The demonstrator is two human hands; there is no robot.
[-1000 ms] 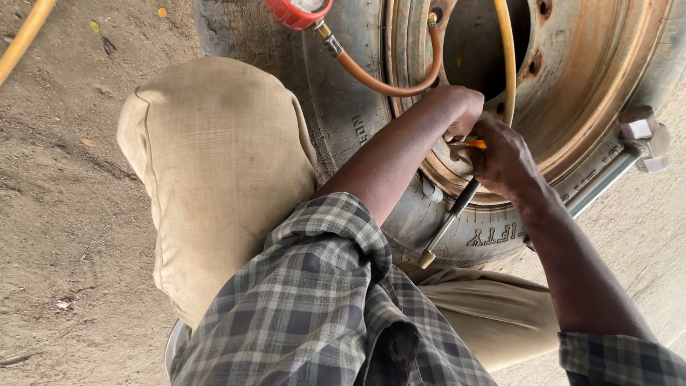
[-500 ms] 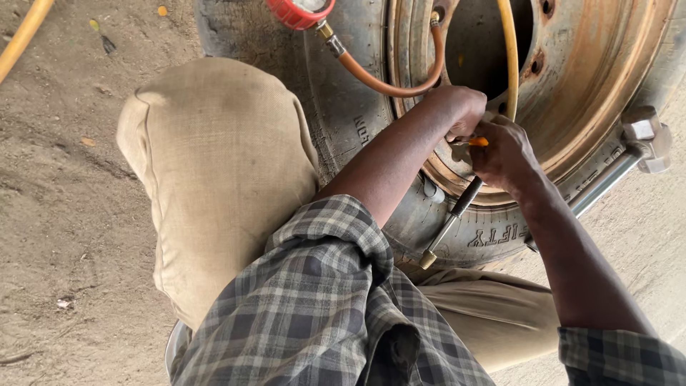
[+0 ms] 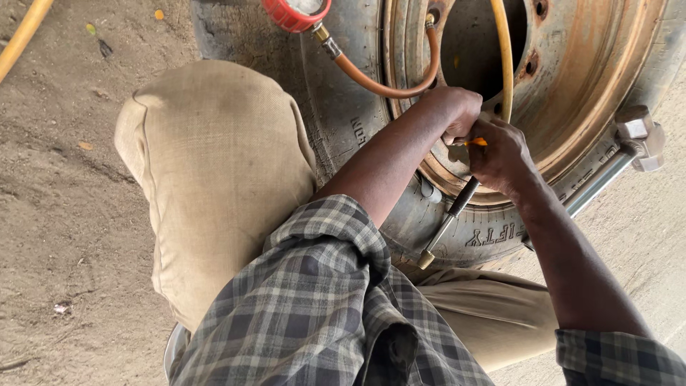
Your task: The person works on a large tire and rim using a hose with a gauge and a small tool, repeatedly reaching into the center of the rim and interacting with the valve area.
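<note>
The person crouches over a large truck tyre point(image 3: 336, 107) lying flat on the sandy ground point(image 3: 64, 214), its rusty steel rim point(image 3: 600, 78) facing up. Both hands meet at the inner edge of the rim. The left hand point(image 3: 457, 111) is curled shut around something small there, apparently the valve, though the fingers hide it. The right hand point(image 3: 500, 154) is closed on the orange-tipped end of a slim tool, an air chuck point(image 3: 454, 214) by the look of it, whose dark shaft and brass tip hang down over the sidewall.

An orange hose point(image 3: 386, 86) loops from a red pressure gauge point(image 3: 293, 13) at the top edge of the tyre toward the hands, and a yellow hose point(image 3: 504, 57) drops through the rim's centre hole. A metal wrench point(image 3: 629, 143) rests against the right edge of the tyre.

Several risks seem likely. The two hands crowd one small spot, so a slip of the tool could jab a knuckle against the rusty rim. If the fitting seats crookedly, air would probably leak. The looped hoses lie close to the wrists and could snag. The person's knee point(image 3: 214, 164) is pressed to the tread, close to the work should anything let go under pressure.
</note>
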